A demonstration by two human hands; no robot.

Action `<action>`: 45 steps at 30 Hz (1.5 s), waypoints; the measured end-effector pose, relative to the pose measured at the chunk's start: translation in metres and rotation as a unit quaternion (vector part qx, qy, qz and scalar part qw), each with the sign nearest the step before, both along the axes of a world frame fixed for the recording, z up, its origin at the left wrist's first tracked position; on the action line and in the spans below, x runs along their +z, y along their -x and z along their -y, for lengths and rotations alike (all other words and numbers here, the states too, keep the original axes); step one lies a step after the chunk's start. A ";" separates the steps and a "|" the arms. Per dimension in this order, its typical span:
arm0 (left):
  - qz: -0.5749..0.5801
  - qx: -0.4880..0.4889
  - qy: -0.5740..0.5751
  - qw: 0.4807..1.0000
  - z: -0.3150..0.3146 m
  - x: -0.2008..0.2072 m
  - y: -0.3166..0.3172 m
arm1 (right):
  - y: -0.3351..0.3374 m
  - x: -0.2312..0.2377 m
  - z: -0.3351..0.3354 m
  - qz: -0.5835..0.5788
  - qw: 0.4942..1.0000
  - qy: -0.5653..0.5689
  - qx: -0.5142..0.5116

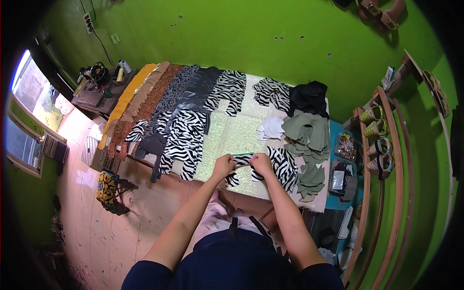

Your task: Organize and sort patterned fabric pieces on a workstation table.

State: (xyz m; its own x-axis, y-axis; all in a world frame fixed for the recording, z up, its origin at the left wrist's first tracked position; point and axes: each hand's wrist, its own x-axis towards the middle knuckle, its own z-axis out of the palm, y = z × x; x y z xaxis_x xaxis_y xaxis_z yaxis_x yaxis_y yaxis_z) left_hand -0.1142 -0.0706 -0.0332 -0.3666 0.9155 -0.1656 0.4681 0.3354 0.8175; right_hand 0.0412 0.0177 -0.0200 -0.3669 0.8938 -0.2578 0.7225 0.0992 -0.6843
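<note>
Near the table's front edge, my left hand point(224, 166) and my right hand point(261, 163) pinch the two ends of a zebra-print cut piece point(242, 161). A green strip runs along its far edge; whether it is part of the piece I cannot tell. Just below my left hand lies a small zebra-print scrap point(232, 180). To the right of my right hand spreads a stack of curved zebra-print pieces point(285, 166). Beyond my hands are white cut pieces point(270, 128) and a heap of olive-green pieces point(305, 137), with more olive pieces point(311, 181) nearer me.
Overlapping rows of zebra-print, grey, brown and yellow material point(145, 87) cover the table's left part. A sewing machine point(98, 72) stands at the far left. A patterned stool point(107, 189) is on the floor. Wooden racks point(366, 159) with sandals point(381, 164) line the right.
</note>
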 end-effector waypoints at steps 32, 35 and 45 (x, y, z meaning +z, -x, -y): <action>-0.127 -0.015 0.062 0.990 -0.012 -0.002 -0.004 | -0.009 0.000 0.025 -0.015 0.916 -0.296 0.269; -0.130 -0.001 0.060 0.990 -0.011 0.000 -0.007 | -0.026 -0.001 0.018 -0.004 0.931 -0.291 0.218; -0.213 0.006 0.040 0.976 -0.004 0.008 -0.009 | -0.021 0.001 0.010 0.077 0.948 -0.270 0.149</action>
State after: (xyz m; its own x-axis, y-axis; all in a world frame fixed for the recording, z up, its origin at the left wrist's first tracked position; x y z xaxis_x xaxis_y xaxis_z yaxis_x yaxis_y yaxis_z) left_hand -0.1052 -0.0667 -0.0251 -0.4291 0.9009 -0.0657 0.7557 0.3979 0.5202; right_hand 0.0620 0.0078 -0.0189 -0.6192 0.7730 0.1380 0.6942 0.6210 -0.3640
